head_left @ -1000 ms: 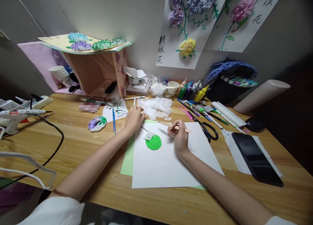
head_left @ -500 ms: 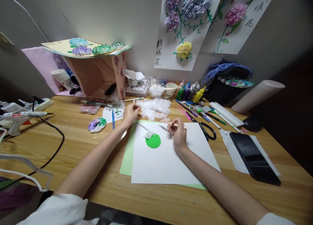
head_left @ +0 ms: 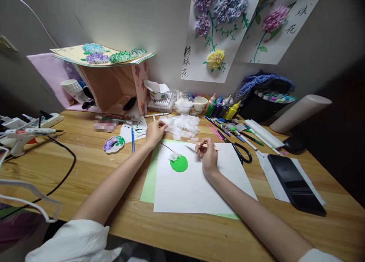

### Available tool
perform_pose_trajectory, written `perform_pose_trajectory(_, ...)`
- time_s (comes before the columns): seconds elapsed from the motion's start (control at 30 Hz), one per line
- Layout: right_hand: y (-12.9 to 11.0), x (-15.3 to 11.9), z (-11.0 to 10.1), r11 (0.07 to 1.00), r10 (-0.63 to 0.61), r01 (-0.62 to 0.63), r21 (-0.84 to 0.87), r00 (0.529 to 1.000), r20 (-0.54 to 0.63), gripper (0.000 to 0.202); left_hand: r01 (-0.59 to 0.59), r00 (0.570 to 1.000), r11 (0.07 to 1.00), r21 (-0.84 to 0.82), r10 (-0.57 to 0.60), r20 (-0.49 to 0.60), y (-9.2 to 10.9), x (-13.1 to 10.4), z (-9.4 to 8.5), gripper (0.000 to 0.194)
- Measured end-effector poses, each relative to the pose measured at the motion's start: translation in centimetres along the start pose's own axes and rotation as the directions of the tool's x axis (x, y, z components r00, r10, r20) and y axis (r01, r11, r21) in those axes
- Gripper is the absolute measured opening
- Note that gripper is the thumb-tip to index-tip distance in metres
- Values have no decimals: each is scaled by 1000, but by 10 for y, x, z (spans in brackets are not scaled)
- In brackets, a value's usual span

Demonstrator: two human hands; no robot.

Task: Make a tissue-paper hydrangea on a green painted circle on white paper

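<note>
My left hand is at the left edge of a pile of torn white tissue pieces. Its fingertips are drawn together; what lies between them, if anything, is too small to make out. My right hand is closed around a thin pale wooden stick, held above a white paper sheet. On that sheet lies a bright green round patch, with a crumpled white tissue tuft at its upper left edge. A dark thin line runs up-left from the tuft.
Light green paper shows beneath the white sheet. Black-handled scissors and a phone lie on the right. Paint bottles and a paper cup stand behind. A paint palette and glue gun are left.
My left hand has moved slightly right, toward the tissue pieces. My right hand keeps its place with the stick. The whole view has shifted a little.
</note>
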State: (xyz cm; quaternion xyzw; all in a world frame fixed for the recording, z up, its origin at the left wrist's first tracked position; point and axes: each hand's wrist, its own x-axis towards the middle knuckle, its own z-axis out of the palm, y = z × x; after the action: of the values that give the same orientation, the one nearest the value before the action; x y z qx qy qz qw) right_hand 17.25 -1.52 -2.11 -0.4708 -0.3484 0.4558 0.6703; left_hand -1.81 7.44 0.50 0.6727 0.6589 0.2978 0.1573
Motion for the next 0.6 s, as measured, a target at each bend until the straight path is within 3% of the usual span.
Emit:
perform_pose_trajectory(0.13,-1,-1,-1,1000,6,-5,-26,1000,23,37,-99,992,995,-15,97,-79,-5,-3,-12,17)
perform_pose_trajectory(0.27,-3,-2,1,999,-4,5,-32,1000,27,36,-272,949,962,29,273,-155,-4,-8,-22,19)
perform_pose_trajectory(0.33,-4,-6,2,999,-31,32,-22,998,48,36,-310,938,951,-8,305,-166,-2,-12,-28,19)
perform_pose_trajectory(0.47,-8,-18,1,987,-117,135,-88,976,185,37,-230,971,943,-241,206,-120,-2,-25,-34,20)
perform_pose_trajectory(0.6,-12,-30,-2,921,-191,313,-230,881,433,45,-131,991,930,-343,137,-8,-10,-43,-30,19)
